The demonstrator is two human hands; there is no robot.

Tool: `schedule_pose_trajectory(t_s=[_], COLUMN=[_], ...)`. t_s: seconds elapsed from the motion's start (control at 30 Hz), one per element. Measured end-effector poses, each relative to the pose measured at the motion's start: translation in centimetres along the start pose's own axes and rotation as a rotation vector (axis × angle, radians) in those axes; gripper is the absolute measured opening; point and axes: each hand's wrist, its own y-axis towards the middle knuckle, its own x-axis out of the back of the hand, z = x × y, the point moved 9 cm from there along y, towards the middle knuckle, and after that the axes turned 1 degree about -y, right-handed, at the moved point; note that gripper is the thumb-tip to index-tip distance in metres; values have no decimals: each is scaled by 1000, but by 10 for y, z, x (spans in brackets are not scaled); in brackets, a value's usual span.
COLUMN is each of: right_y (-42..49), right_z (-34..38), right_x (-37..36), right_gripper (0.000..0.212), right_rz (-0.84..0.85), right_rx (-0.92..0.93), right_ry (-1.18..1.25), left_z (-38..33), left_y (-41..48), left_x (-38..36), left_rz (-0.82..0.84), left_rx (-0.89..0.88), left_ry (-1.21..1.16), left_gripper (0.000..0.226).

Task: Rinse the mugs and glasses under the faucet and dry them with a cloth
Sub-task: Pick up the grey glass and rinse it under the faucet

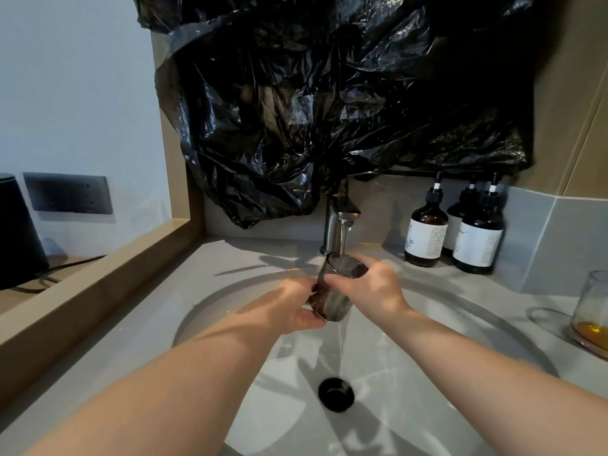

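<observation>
— Where do we have the smoky glass?
— Over the basin, at its twelve o'clock, straight under the faucet. Water drops into the mouth and spills off the lower edge toward the drain at six o'clock.
— And our grip?
— Both hands are on it. Our left hand wraps the base from nine o'clock; our right hand curls round the upper wall from three o'clock, fingers at the rim. The glass leans a little.
— What room do we have?
— The bowl lies open beneath our forearms, out to its curved rim. At nine o'clock a wooden ledge fences the counter. At two o'clock three brown bottles stand against the back wall, near the faucet yet apart from our right hand.
— And farther right?
— At three o'clock a second glass sits on the counter, well apart from us (amber liquid in its bottom), cut by the frame's edge. At twelve o'clock a black plastic sheet hangs down to the faucet's lever.
</observation>
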Motion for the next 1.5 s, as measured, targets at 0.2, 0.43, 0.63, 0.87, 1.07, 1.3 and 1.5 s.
schedule_pose_trajectory(t_s=[0.2,0.43,0.63,0.87,1.07,1.3,1.5], right_y=[-4,-16,-19,-15,-17,-20,-9], right_z=[-34,-49,-56,-55,-51,-66,-60], right_x=[-9,-24,-29,-23,-30,-23,-9], right_gripper=[31,44,68,52,44,48,37], right_rz=[23,201,409,378,299,155,122], right_rx=[-338,-586,-627,-611,-663,-748,-602], right_ry=[568,771,625,665,883,857,701], left_z=[-4,-27,-35,-39,-40,-34,-27], left_y=[7,2,1,-4,-4,-3,-2], left_x=[3,-10,-6,-2,-16,-32,-30], left_rz=[-5,121,50,-33,46,177,162], left_rx=[-23,-316,-424,-479,-465,-431,-458], left_ry=[43,98,82,187,108,190,498], left_gripper=[25,36,38,25,95,84,93])
